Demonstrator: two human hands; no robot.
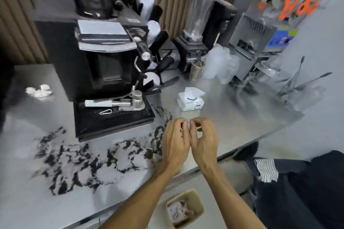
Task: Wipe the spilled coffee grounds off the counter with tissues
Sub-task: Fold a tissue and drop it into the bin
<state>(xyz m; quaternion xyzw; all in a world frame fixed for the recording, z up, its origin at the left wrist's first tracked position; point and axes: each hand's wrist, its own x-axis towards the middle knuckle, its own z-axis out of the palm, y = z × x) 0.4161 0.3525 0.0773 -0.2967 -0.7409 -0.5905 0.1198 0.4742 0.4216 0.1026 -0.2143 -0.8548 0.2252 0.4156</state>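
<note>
Dark coffee grounds (78, 161) lie scattered over the steel counter (232, 115), from the front left up to the drip tray's right corner. A white tissue pack (190, 101) stands on the counter with one tissue sticking up from its top. My left hand (175, 141) and my right hand (203, 139) hover side by side just in front of the pack, above the right end of the spill. Both have their fingers curled inward, fingertips nearly touching. Neither hand shows anything held.
A black espresso machine (104, 61) with its drip tray (111, 117) stands behind the spill. Crumpled tissues (39, 91) lie at far left. A blender (199, 24), plastic cups (219, 65) and tongs (294, 82) crowd the back right. A bin (184, 208) sits below the counter edge.
</note>
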